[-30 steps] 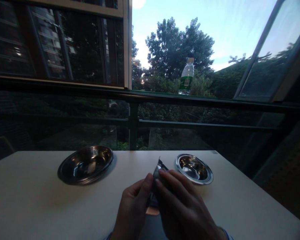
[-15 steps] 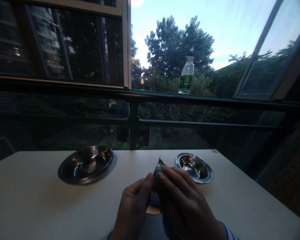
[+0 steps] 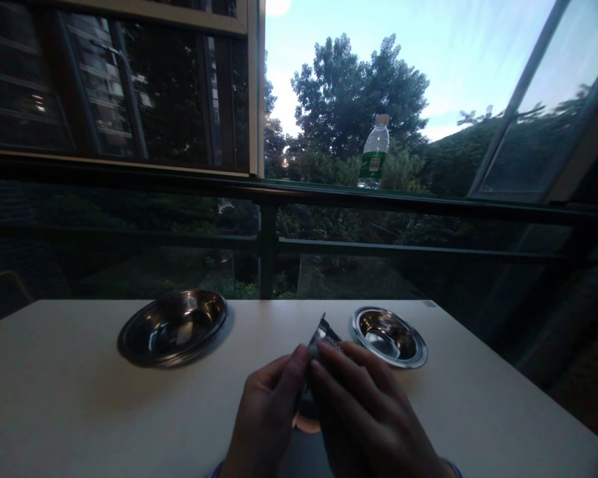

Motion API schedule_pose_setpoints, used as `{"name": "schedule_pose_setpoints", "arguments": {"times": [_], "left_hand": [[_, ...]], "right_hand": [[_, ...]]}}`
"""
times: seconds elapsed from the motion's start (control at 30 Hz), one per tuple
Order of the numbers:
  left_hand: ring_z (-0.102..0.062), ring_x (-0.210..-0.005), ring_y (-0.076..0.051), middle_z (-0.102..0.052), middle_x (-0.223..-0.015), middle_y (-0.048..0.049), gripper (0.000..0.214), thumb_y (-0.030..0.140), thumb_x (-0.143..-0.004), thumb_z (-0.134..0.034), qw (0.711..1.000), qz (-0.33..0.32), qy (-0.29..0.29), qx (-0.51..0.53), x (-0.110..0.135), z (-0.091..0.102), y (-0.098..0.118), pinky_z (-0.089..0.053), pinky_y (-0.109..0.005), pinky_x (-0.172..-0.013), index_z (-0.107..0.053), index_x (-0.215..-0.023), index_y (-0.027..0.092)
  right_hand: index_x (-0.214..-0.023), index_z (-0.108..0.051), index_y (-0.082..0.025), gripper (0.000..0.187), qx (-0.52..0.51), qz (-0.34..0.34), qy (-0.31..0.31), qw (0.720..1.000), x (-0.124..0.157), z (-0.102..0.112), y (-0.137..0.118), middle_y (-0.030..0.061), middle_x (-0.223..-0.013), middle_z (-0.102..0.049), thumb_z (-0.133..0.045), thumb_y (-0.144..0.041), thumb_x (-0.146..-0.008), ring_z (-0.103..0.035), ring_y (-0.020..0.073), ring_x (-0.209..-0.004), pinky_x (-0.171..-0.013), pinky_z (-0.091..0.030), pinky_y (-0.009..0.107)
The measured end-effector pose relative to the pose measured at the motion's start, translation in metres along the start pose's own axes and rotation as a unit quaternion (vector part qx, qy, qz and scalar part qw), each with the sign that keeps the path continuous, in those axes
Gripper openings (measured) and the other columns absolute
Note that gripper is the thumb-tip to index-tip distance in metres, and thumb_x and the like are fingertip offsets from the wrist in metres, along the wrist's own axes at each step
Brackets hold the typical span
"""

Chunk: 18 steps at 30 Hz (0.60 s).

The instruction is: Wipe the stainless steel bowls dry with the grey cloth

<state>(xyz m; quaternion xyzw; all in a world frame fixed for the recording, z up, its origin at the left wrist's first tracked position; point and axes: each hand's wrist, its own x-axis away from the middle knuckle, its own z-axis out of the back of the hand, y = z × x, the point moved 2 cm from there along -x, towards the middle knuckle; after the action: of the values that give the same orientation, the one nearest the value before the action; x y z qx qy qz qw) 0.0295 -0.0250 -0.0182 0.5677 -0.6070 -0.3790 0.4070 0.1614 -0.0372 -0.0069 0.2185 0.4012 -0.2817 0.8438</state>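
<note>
Above the near middle of the white table (image 3: pixel 70 398), a small dark, shiny packet (image 3: pixel 325 333) is held between both hands. Its pointed top corner sticks up past the fingers, and most of the rest is hidden. My left hand (image 3: pixel 269 401) is closed, pinching the packet's left edge with the thumb on top. Closed around the right side of the packet is my right hand (image 3: pixel 379 411), its fingers bent over it. The fingertips of the two hands almost meet. Between the palms, lower down, an orange-pink patch (image 3: pixel 307 423) shows; I cannot tell what it is.
A larger steel bowl (image 3: pixel 174 328) stands at the back left of the table, apparently stacked. A smaller steel bowl (image 3: pixel 389 337) sits behind my right hand. Beyond the table runs a dark railing (image 3: pixel 329 194), with a green-labelled plastic bottle (image 3: pixel 373 159) on it.
My right fingers have shifted slightly down along the packet, and more of its top corner shows. My left hand stays nearly still. The view has moved a little.
</note>
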Motion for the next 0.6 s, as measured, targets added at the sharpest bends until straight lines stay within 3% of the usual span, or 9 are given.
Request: {"name": "schedule_pose_setpoints", "arguments": {"times": [0.07, 0.23, 0.4, 0.6], "left_hand": [[-0.051, -0.058, -0.013, -0.059, -0.057, -0.001, 0.033, 0.045, -0.067, -0.065, 1.0, 0.005, -0.003, 0.0, 0.0, 0.0, 0.001, -0.041, -0.023, -0.057, -0.071, -0.069, 0.013], [-0.05, -0.058, -0.013, -0.058, -0.057, -0.0023, 0.036, 0.048, -0.068, -0.063, 1.0, 0.001, 0.003, -0.03, 0.0, 0.0, 0.0, -0.039, -0.023, -0.055, -0.068, -0.062, 0.012], [-0.051, -0.06, -0.014, -0.058, -0.057, -0.0013, 0.037, 0.048, -0.066, -0.065, 1.0, -0.013, -0.007, -0.022, -0.004, 0.003, -0.002, -0.039, -0.023, -0.055, -0.07, -0.07, 0.012], [-0.052, -0.062, -0.013, -0.062, -0.059, -0.002, 0.035, 0.047, -0.069, -0.063, 0.999, -0.023, -0.005, -0.044, -0.003, 0.002, -0.001, -0.04, -0.022, -0.059, -0.072, -0.069, 0.013]], "right_hand": [[-0.115, -0.055, -0.011, 0.037, 0.003, 0.012, 0.004, 1.0, 0.001, 0.0, 0.0, 0.014, -0.114, -0.059, -0.051, -0.011, -0.078, -0.049, 0.0278, -0.107, -0.08, -0.051, 0.043], [-0.121, -0.05, -0.009, 0.039, -0.022, -0.073, -0.027, 0.997, 0.002, 0.0, 0.007, 0.0168, -0.12, -0.054, -0.042, -0.014, -0.083, -0.049, 0.026, -0.109, -0.083, -0.051, 0.042], [-0.114, -0.057, -0.009, 0.035, 0.006, 0.013, 0.008, 1.0, 0.001, -0.001, -0.001, 0.0161, -0.113, -0.059, -0.051, -0.012, -0.079, -0.049, 0.0279, -0.107, -0.081, -0.051, 0.042], [-0.121, -0.05, -0.007, 0.039, -0.023, -0.078, -0.033, 0.996, 0.001, -0.001, 0.011, 0.0171, -0.121, -0.053, -0.041, -0.014, -0.083, -0.048, 0.0256, -0.11, -0.084, -0.05, 0.042]]}}
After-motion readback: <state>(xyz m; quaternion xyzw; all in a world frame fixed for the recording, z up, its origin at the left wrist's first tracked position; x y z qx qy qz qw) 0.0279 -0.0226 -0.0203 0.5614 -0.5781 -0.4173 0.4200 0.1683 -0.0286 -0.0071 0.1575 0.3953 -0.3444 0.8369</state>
